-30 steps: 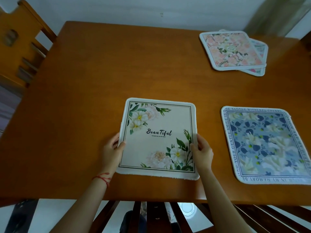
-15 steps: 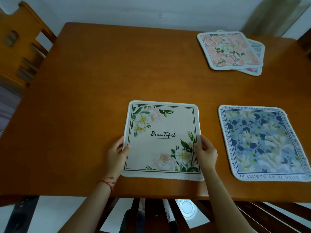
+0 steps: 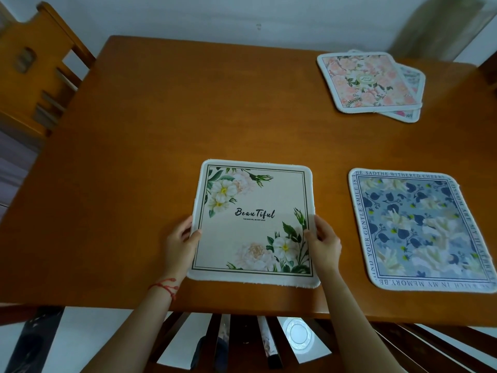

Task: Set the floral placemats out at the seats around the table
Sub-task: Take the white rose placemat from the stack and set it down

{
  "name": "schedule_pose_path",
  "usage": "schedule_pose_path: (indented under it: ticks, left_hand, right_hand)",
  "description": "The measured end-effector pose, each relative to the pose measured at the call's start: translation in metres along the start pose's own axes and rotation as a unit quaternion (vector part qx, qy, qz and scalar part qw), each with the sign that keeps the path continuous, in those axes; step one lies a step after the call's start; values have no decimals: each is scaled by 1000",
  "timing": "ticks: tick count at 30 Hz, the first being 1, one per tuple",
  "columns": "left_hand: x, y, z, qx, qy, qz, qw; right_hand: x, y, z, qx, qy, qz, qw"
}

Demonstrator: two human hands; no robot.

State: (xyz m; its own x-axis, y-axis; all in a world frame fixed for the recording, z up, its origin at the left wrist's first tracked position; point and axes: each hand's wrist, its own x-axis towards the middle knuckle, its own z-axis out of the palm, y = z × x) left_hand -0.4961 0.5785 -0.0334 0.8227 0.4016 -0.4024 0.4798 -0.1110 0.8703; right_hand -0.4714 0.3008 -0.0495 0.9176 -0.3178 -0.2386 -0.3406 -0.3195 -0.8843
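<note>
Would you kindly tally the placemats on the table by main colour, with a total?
Cream placemat, held at its sides by the left hand and right hand: 1
Blue placemat: 1
Pink placemat: 1
Partly hidden placemat under the pink one, colour unclear: 1
Total: 4

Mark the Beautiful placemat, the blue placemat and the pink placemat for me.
Beautiful placemat (image 3: 255, 200): head view, bare cream centre above the lettering.
Blue placemat (image 3: 419, 230): head view, middle of the floral print.
Pink placemat (image 3: 365, 80): head view, centre, top of the far stack.
</note>
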Motion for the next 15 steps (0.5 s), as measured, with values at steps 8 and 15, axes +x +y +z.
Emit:
schedule_pose_path:
  ticks: [8, 15]
  left_hand:
    - [1, -4, 1, 17, 4, 1, 1000]
    - [1, -10, 0, 40, -8, 3, 999]
  right_hand:
    - [-3, -2, -1, 7, 4, 15, 1000]
    - [-3, -6, -2, -4, 0, 19, 1000]
